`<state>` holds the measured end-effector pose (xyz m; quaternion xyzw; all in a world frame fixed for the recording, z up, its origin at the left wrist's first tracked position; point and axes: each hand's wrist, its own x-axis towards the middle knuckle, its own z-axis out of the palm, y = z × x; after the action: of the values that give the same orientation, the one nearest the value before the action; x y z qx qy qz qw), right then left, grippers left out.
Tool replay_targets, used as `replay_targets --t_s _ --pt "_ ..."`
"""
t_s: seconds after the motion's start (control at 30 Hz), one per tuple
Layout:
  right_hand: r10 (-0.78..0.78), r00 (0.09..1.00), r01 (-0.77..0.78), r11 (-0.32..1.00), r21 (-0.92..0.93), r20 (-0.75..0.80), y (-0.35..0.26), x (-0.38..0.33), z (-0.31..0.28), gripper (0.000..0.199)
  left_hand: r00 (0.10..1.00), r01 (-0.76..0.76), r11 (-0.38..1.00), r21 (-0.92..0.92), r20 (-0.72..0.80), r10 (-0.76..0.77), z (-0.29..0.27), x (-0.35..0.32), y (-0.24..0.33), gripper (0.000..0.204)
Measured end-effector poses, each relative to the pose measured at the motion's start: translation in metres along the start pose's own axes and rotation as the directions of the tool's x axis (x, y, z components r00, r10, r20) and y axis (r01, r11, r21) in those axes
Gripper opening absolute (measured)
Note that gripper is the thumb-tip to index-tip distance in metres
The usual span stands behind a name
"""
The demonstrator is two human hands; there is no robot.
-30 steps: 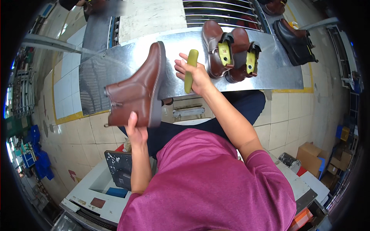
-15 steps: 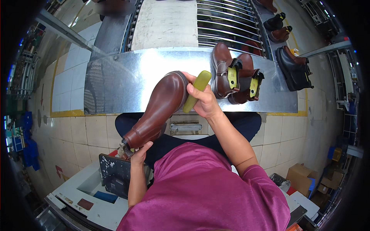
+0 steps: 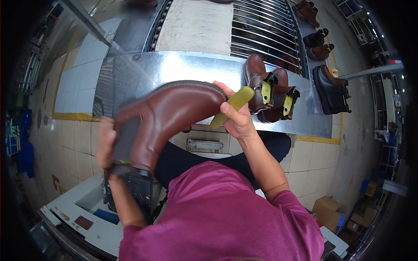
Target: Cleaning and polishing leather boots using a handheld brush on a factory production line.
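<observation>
A brown leather ankle boot [image 3: 178, 104] lies on its side in the air over the near edge of the metal bench, toe to the right, its dark elastic side panel [image 3: 127, 139] showing. My right hand [image 3: 240, 122] is closed on a flat, oblong olive-green piece [image 3: 235, 106], thumb across it, while its fingers reach behind the boot's toe. At the boot's shaft, my left hand [image 3: 106, 145] touches the back, its stretched fingers smeared by motion. To the right, two more brown boots [image 3: 260, 82] stand on the bench with yellow-green inserts in their openings.
The metal bench [image 3: 183, 69] meets a roller conveyor [image 3: 261, 35] with a pale board [image 3: 196, 30] on it. A black-and-brown boot [image 3: 328, 91] and several others line the right side. Below my left arm is a white machine [image 3: 82, 209]; cardboard boxes [image 3: 328, 211] are at lower right.
The boot has swung round from a steep slant to nearly level, its side now facing up. My left hand has shifted left and up to the back of the shaft. The green piece moved slightly right.
</observation>
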<state>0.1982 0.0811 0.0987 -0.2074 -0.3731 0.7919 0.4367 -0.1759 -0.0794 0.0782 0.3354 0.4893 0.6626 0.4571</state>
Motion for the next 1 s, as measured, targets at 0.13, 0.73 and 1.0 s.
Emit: replay_targets --t_s 0.13,0.73,1.0 --pt "-0.151 0.988 0.153 0.985 0.086 -0.024 0.008 0.003 0.040 0.079 0.983 -0.164 0.888 -0.430 0.004 0.183 0.047 0.036 -0.023 0.065" --pt "-0.066 0.997 0.056 0.966 -0.253 -0.031 0.041 -0.030 0.021 0.076 0.976 -0.208 0.669 -0.714 -0.107 0.189 0.117 0.053 -0.051 0.069" --pt "0.228 0.960 -0.276 0.869 -0.411 -0.162 0.008 -0.032 0.028 0.061 0.990 0.108 0.762 -0.638 -0.005 -0.144 0.106 0.034 -0.109 0.070"
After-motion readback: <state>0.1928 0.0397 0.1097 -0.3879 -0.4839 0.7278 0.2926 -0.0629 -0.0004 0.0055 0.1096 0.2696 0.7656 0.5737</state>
